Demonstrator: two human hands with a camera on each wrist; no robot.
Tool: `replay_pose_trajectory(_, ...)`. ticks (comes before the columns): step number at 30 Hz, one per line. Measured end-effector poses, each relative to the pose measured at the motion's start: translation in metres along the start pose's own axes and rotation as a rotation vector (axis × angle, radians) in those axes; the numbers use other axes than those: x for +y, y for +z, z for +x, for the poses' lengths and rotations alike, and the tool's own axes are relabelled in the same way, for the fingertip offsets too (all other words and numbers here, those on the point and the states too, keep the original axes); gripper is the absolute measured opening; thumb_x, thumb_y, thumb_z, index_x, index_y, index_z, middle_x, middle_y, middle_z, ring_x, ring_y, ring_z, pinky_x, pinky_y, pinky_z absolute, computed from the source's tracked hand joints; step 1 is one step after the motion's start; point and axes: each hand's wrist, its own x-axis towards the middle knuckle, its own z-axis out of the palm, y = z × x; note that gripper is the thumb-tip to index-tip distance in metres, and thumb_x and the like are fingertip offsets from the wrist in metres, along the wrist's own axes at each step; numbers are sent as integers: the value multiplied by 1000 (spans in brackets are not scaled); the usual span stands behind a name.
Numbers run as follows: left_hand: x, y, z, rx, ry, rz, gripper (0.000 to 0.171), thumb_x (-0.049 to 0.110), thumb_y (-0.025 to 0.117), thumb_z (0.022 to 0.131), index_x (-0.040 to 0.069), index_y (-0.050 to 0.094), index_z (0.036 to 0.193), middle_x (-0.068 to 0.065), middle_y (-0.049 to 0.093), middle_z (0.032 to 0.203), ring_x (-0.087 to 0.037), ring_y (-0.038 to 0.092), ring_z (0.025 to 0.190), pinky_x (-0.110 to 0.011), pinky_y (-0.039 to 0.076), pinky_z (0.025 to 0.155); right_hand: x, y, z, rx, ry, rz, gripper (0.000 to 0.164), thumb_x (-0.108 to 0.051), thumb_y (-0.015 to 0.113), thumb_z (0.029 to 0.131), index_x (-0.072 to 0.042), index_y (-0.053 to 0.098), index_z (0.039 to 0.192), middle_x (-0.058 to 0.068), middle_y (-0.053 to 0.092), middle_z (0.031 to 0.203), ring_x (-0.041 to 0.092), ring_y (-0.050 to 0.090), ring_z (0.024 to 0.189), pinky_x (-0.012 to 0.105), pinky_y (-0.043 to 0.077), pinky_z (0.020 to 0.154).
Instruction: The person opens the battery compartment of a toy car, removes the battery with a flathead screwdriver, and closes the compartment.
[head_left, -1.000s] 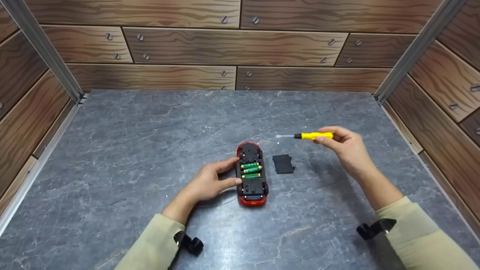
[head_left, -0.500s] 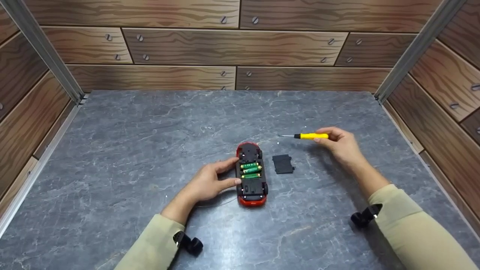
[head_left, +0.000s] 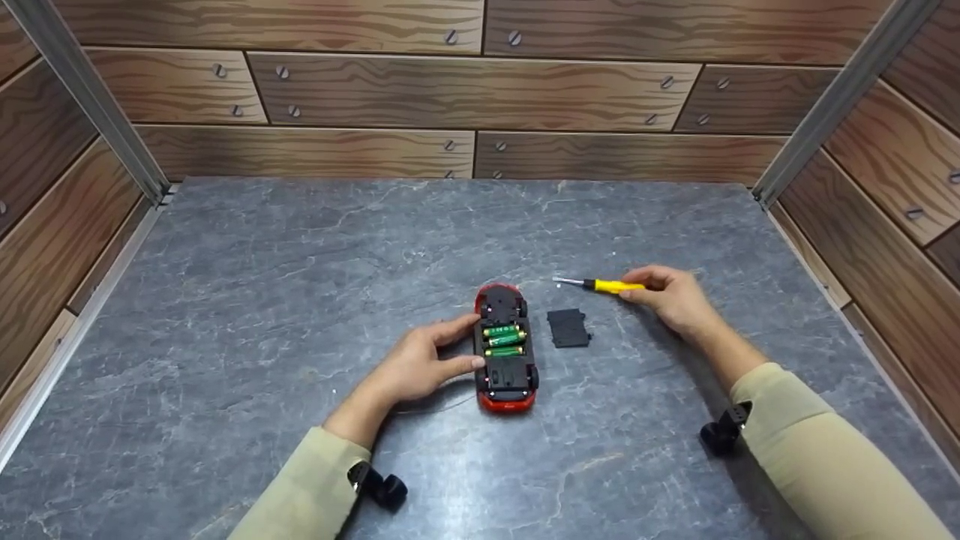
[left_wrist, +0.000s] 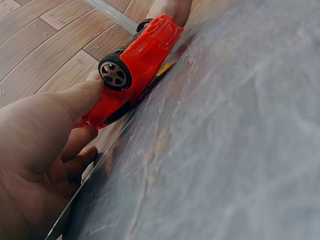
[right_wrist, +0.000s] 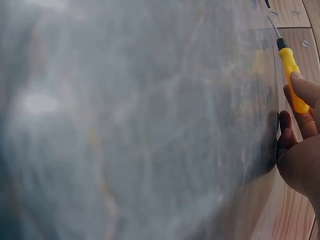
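Observation:
A red toy car (head_left: 507,403) lies upside down on the table, its black underside up. Three green batteries (head_left: 504,340) show in its uncovered battery compartment, the middle one slightly slanted. My left hand (head_left: 417,363) holds the car by its left side, thumb and forefinger at the edge; in the left wrist view the thumb lies beside a wheel (left_wrist: 115,72). To the right of the car is a black battery cover (head_left: 569,328), flat on the table. My right hand (head_left: 670,298) pinches the yellow handle of a screwdriver (head_left: 607,286), whose shaft points left, low beyond the cover.
A grey marbled table (head_left: 300,255) extends around the car. Wood-patterned walls (head_left: 360,90) enclose its back and sides, with metal corner posts (head_left: 90,97). A tiny pale speck (head_left: 558,286) lies near the screwdriver tip.
My right hand has moved left and toward me with the screwdriver, lowering it closer to the table near the battery cover. The left hand, car and batteries stay put.

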Motion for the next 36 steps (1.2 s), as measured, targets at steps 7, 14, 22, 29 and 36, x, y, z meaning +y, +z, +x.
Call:
replay_pose_trajectory(7,-1,0,0,0,26,-1,75,42,81,94,20,51,159,-5,54,156,-24,46,148,-46,32,125,-1,2,1,-32,28,-20,35,-4,79,96,13,69,125,20,75,118,-1,63,91,12,49,80)
replay_pose_trajectory(14,-2,1,0,-4,27,-9,73,41,81,95,20,51,159,-3,53,157,-22,45,148,-44,31,125,1,3,0,-41,18,-12,36,-4,79,95,13,69,126,23,74,119,-2,64,91,12,49,80)
replay_pose_trajectory(22,0,0,0,-3,17,-9,75,42,81,94,20,51,159,-4,53,157,-23,46,148,-45,31,125,-1,1,0,-41,22,-45,38,-12,84,93,6,73,124,16,75,119,3,65,96,14,49,85)
replay_pose_trajectory(29,1,0,0,-1,19,-3,75,42,81,94,21,51,159,-3,53,157,-23,46,148,-45,31,125,-2,-1,-1,-58,34,-66,40,-16,84,94,4,72,128,20,73,125,4,65,100,15,48,88)
replay_pose_trajectory(36,-1,0,-1,2,9,1,75,44,81,94,22,51,159,-4,53,157,-25,45,149,-47,31,125,1,0,0,-69,43,-12,43,-11,81,95,7,69,132,24,70,131,3,64,101,13,48,89)
